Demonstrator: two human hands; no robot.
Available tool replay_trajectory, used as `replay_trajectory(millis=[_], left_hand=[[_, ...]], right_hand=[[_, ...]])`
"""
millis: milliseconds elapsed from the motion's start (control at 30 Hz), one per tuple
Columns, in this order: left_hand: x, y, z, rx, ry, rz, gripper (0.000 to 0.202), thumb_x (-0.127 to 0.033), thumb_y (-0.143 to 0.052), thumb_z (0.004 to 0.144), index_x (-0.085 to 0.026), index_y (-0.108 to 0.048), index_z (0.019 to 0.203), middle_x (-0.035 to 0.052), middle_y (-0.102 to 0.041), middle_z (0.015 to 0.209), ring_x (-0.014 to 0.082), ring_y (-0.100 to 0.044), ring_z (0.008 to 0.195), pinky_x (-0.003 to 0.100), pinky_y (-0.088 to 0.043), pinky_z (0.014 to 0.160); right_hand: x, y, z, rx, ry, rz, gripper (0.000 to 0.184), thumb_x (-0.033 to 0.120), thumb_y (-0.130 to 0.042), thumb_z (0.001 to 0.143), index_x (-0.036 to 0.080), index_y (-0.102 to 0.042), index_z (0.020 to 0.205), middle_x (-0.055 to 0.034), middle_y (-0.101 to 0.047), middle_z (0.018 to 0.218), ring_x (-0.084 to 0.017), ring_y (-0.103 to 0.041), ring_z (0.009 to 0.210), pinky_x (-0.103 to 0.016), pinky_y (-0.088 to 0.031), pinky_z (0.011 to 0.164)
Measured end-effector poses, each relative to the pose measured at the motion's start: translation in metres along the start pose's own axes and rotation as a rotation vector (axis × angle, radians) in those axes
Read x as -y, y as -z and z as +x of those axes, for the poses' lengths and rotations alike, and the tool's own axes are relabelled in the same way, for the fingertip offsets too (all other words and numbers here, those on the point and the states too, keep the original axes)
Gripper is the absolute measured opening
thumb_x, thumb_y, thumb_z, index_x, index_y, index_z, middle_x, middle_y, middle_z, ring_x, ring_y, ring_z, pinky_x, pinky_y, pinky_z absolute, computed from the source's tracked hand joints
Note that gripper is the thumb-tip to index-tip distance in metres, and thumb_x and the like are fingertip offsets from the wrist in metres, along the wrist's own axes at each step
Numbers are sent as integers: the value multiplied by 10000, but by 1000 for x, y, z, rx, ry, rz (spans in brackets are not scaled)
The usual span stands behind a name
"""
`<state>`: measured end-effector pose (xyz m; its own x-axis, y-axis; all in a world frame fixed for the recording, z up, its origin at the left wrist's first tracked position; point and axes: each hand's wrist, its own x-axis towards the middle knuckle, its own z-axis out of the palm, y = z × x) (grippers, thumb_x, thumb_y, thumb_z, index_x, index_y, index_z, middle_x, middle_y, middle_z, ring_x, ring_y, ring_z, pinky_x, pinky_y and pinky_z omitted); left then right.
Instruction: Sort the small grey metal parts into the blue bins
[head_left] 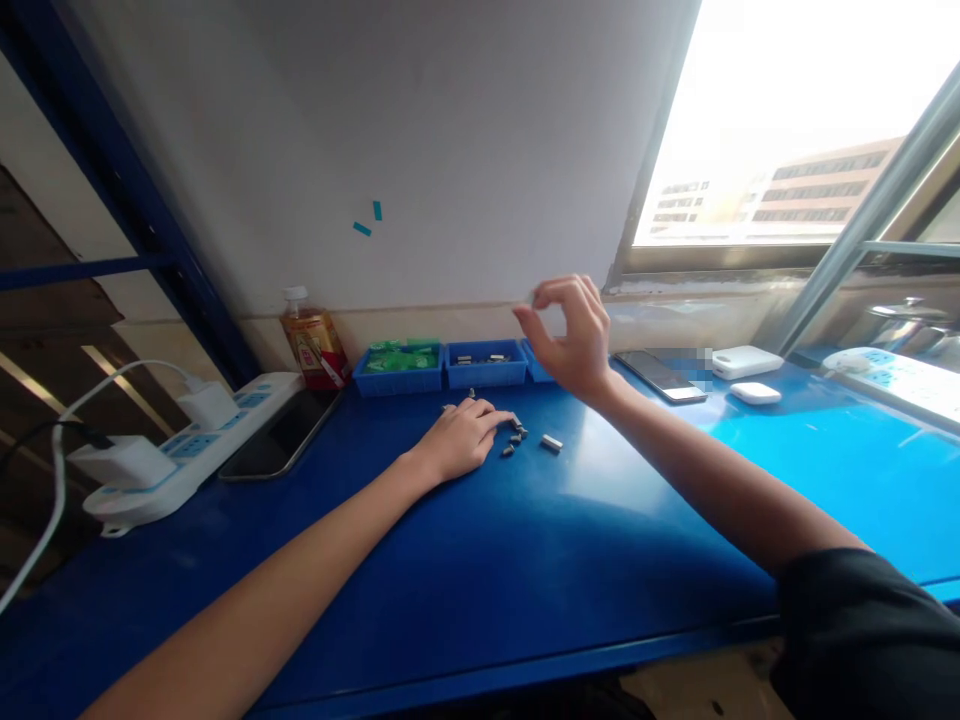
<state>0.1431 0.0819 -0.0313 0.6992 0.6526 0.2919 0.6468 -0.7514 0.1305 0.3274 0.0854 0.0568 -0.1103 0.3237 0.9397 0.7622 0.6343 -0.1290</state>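
Observation:
My left hand [461, 440] lies palm down on the blue table, its index finger stretched toward several small dark metal pieces [516, 438]. A short silver metal bar [552, 442] lies apart, to the right of those pieces. Another small piece [472, 393] shows just beyond the left fingers. Raised above the table is my right hand [571, 335], its fingers curled and the thumb brought close to the index fingertip in a pinch. Whatever sits between those tips is too small to make out. Behind it, a blue bin [536, 362] is partly hidden.
Along the wall stand a blue bin [397, 382] of green packets and a blue bin [486, 375] with metal pieces. A drink bottle [311, 335], dark phone [281, 435] and power strip [191, 450] are left. Another phone [660, 376] and white case [755, 393] are right.

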Motion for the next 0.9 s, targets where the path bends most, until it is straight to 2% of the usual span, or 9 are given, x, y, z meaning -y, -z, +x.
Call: replay_trajectory(millis=[67, 167, 267, 433, 567, 733, 800, 833, 900], left_hand=[[1, 1, 1, 35, -6, -2, 437, -199, -379, 908, -318, -527, 1302, 55, -584, 1202, 238, -532, 1069, 383, -442, 866], [3, -2, 1, 46, 10, 8, 423, -207, -376, 906, -305, -556, 1276, 62, -570, 1228, 252, -513, 1100, 411, -431, 879], [7, -7, 2, 27, 3, 9, 393, -224, -372, 909, -282, -590, 1231, 70, -572, 1221, 263, -499, 1119, 433, -427, 885], [11, -12, 2, 9, -4, -7, 376, -214, -385, 898, -279, -599, 1201, 63, -582, 1188, 260, -506, 1102, 435, -430, 886], [10, -11, 2, 3, -7, -13, 362, -237, -369, 917, -265, -598, 1196, 67, -585, 1176, 248, -516, 1079, 414, -435, 880], [9, -9, 1, 0, 3, -61, 355, -237, -373, 919, -263, -602, 1190, 61, -583, 1193, 241, -508, 1094, 411, -420, 919], [9, -9, 2, 14, 2, -70, 357, -238, -378, 915, -263, -603, 1192, 61, -583, 1195, 245, -503, 1100, 413, -417, 927], [8, -8, 2, 15, 1, -68, 358, -241, -377, 915, -263, -603, 1191, 61, -583, 1192, 244, -507, 1092, 413, -419, 925], [8, -8, 1, -4, 1, -51, 353, -255, -373, 919, -258, -606, 1183, 66, -578, 1184, 239, -519, 1068, 408, -427, 914]], right_hand=[[-6, -16, 10, 72, -96, -94, 256, 405, -432, 944, 197, -581, 939, -82, -618, 964, -235, -534, 970, -402, -378, 892], [-16, -26, -6, 579, -137, -195, 248, 402, -536, 883, 182, -627, 953, -100, -638, 981, -251, -562, 955, -377, -381, 855], [-18, -16, -38, 974, -1, -92, 231, 327, -622, 820, 202, -640, 1013, -72, -659, 949, -250, -567, 970, -356, -383, 838], [-20, -3, -64, 1073, 89, 89, 278, 134, -605, 792, 175, -622, 1066, -80, -648, 975, -219, -572, 949, -322, -422, 820], [-21, -6, -61, 926, 97, 123, 227, 146, -561, 830, 164, -609, 1051, -89, -616, 957, -207, -571, 903, -324, -467, 790], [-8, -1, -14, 108, 117, 212, 229, 294, -433, 943, 218, -545, 1129, -109, -523, 1131, -233, -510, 1092, -405, -464, 887], [-7, -6, 12, -105, 60, 206, 289, 344, -337, 980, 243, -501, 1195, -104, -484, 1180, -249, -464, 1176, -444, -447, 914], [-8, -10, 23, -134, 35, 188, 304, 352, -309, 987, 247, -491, 1207, -101, -478, 1182, -251, -452, 1193, -455, -438, 924], [-12, -18, 32, -47, -13, 101, 285, 350, -346, 977, 232, -511, 1177, -104, -485, 1165, -255, -460, 1176, -458, -432, 932]])
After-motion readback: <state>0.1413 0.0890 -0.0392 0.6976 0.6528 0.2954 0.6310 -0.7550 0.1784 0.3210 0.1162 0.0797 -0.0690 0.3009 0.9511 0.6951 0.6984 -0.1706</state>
